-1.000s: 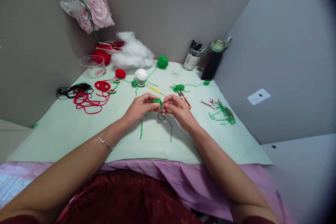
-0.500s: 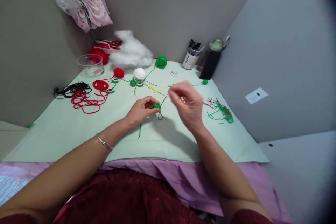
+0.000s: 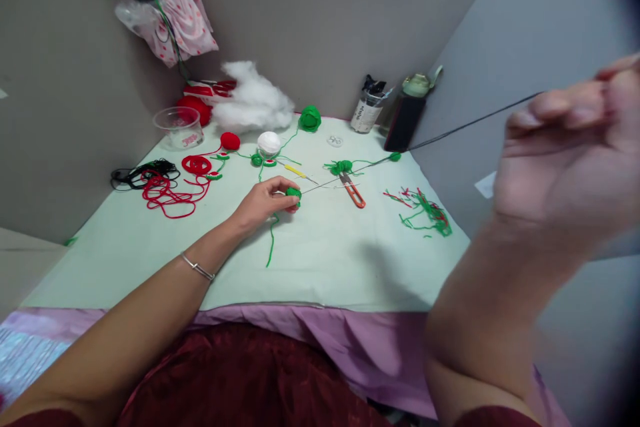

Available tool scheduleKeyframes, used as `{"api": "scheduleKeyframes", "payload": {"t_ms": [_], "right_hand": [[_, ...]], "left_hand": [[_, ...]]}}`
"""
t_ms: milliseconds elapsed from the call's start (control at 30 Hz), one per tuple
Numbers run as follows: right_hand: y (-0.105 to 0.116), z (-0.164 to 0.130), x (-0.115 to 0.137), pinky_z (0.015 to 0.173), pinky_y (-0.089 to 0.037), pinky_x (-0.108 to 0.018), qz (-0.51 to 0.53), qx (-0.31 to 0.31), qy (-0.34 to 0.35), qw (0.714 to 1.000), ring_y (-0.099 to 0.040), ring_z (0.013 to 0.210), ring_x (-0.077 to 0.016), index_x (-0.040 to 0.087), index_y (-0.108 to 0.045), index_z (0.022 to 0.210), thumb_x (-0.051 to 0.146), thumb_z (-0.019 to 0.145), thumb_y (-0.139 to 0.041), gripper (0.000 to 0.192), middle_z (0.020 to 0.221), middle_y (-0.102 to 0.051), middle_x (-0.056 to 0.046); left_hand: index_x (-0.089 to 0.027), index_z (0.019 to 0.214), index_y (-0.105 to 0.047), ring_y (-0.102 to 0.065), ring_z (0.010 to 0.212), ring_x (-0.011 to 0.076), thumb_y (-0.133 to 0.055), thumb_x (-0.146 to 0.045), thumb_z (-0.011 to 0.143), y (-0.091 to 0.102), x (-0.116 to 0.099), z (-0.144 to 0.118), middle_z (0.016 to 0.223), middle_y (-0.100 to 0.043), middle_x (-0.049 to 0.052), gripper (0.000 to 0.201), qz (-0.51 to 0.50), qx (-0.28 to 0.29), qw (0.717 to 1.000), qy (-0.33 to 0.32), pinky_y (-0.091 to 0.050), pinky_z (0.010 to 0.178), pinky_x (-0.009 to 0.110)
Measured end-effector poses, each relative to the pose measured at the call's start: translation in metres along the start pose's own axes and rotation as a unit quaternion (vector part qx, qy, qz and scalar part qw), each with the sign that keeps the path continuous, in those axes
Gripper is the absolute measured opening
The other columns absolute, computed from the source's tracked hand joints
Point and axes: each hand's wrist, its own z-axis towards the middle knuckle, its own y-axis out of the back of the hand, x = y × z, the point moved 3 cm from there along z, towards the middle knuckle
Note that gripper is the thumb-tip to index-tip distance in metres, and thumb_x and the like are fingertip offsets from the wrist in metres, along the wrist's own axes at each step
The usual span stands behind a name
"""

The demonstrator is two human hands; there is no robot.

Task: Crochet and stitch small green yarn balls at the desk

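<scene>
My left hand (image 3: 267, 203) pinches a small green crocheted piece (image 3: 293, 195) over the middle of the table. A green yarn tail (image 3: 271, 245) hangs below it onto the cloth. From the piece a dark thread (image 3: 465, 123) runs taut up to the right. My right hand (image 3: 575, 140), raised high at the right edge, has its fingers curled around the thread's far end. Whether a needle is in those fingers is hidden. Orange-handled thread snips (image 3: 354, 191) lie right of the left hand, beside a green yarn bundle (image 3: 342, 167) and a yellow crochet hook (image 3: 295, 171).
Red yarn (image 3: 167, 193), black yarn (image 3: 145, 174) and a clear tub (image 3: 179, 128) are at left. White stuffing (image 3: 253, 100) and a green yarn ball (image 3: 309, 119) lie behind. A dark bottle (image 3: 406, 117) and a pen cup (image 3: 367, 113) stand back right, yarn scraps (image 3: 427, 213) nearer.
My right hand has swung far up and right, drawing the dark thread out taut; the loop under the green piece is gone. The left hand keeps its hold.
</scene>
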Motion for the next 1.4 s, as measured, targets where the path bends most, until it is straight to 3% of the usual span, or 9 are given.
{"api": "scheduleKeyframes", "payload": {"t_ms": [67,133,233,333,467,600,900,1233,1400], "right_hand": [[-0.013,-0.014,-0.007,0.070,-0.042,-0.035,0.069,-0.001,-0.007,0.998,-0.067,0.091,-0.0159,0.033,-0.076,0.086,0.010,0.092,-0.056,0.032,0.078,-0.066,0.002],[-0.034,-0.034,-0.020,0.060,-0.041,-0.033,0.079,0.029,-0.010,0.996,-0.066,0.072,-0.0170,0.030,-0.074,0.088,0.012,0.090,-0.062,0.022,0.074,-0.067,0.001],[-0.067,-0.066,-0.052,0.056,-0.040,-0.031,-0.003,0.123,-0.074,0.990,-0.059,0.061,-0.0153,0.026,-0.070,0.088,0.023,0.091,-0.067,0.005,0.075,-0.066,-0.001],[-0.086,-0.094,-0.077,0.063,-0.044,-0.030,-0.129,0.211,-0.040,0.968,-0.059,0.073,-0.0163,0.022,-0.071,0.086,0.024,0.091,-0.068,0.006,0.082,-0.064,-0.003],[-0.097,-0.118,-0.092,0.065,-0.040,-0.029,-0.250,0.299,0.033,0.920,-0.053,0.071,-0.0150,0.021,-0.071,0.089,0.019,0.094,-0.060,0.012,0.078,-0.057,-0.003],[-0.100,-0.123,-0.094,0.064,-0.037,-0.028,-0.294,0.316,0.067,0.900,-0.051,0.069,-0.0143,0.020,-0.069,0.088,0.016,0.095,-0.058,0.014,0.077,-0.054,-0.002],[-0.103,-0.126,-0.097,0.068,-0.039,-0.028,-0.299,0.336,0.068,0.890,-0.051,0.069,-0.0144,0.020,-0.065,0.085,0.015,0.095,-0.054,0.015,0.080,-0.057,-0.003],[-0.112,-0.133,-0.112,0.064,-0.038,-0.028,-0.131,0.321,-0.146,0.926,-0.050,0.068,-0.0140,0.020,-0.064,0.080,0.019,0.087,-0.061,0.007,0.077,-0.058,-0.001],[-0.108,-0.128,-0.115,0.064,-0.039,-0.028,-0.068,0.323,-0.204,0.922,-0.050,0.070,-0.0141,0.019,-0.070,0.079,0.030,0.083,-0.068,0.012,0.077,-0.060,-0.002]], "left_hand": [[-0.019,0.104,-0.071,-0.070,0.077,0.0163,-0.084,-0.035,0.071,0.000,0.001,0.000,0.094,-0.070,0.003,0.039,-0.025,0.010,1.000,-0.001,-0.055,0.080,0.034],[-0.020,0.107,-0.073,-0.070,0.079,0.0158,-0.084,-0.034,0.071,-0.001,0.002,0.000,0.097,-0.069,0.003,0.040,-0.040,0.020,0.999,-0.001,-0.054,0.084,0.035],[-0.021,0.109,-0.074,-0.068,0.079,0.0158,-0.084,-0.034,0.073,-0.001,0.004,0.000,0.096,-0.069,0.003,0.040,-0.046,0.024,0.999,-0.005,-0.054,0.087,0.036],[-0.020,0.111,-0.073,-0.067,0.081,0.0168,-0.084,-0.034,0.072,-0.001,0.004,0.000,0.096,-0.068,0.003,0.042,-0.047,0.017,0.999,-0.016,-0.055,0.087,0.037],[-0.019,0.108,-0.071,-0.066,0.083,0.0156,-0.085,-0.032,0.072,-0.002,0.003,0.000,0.099,-0.068,0.003,0.040,-0.060,0.013,0.997,-0.039,-0.055,0.087,0.037],[-0.018,0.103,-0.070,-0.067,0.081,0.0154,-0.085,-0.031,0.071,-0.002,0.002,0.000,0.095,-0.069,0.003,0.038,-0.062,0.013,0.997,-0.039,-0.055,0.086,0.037],[-0.018,0.097,-0.067,-0.065,0.074,0.0151,-0.086,-0.028,0.066,-0.004,-0.005,-0.003,0.086,-0.069,0.000,0.038,-0.011,-0.028,0.999,-0.040,-0.051,0.076,0.033],[-0.018,0.086,-0.064,-0.056,0.066,0.0110,-0.089,-0.024,0.059,-0.012,-0.003,-0.007,0.076,-0.063,-0.003,0.037,-0.031,-0.031,0.998,-0.052,-0.044,0.066,0.028],[-0.018,0.084,-0.063,-0.059,0.068,0.0121,-0.090,-0.023,0.058,-0.012,-0.005,-0.007,0.077,-0.065,-0.002,0.038,-0.046,-0.027,0.998,-0.041,-0.046,0.068,0.028]]}}
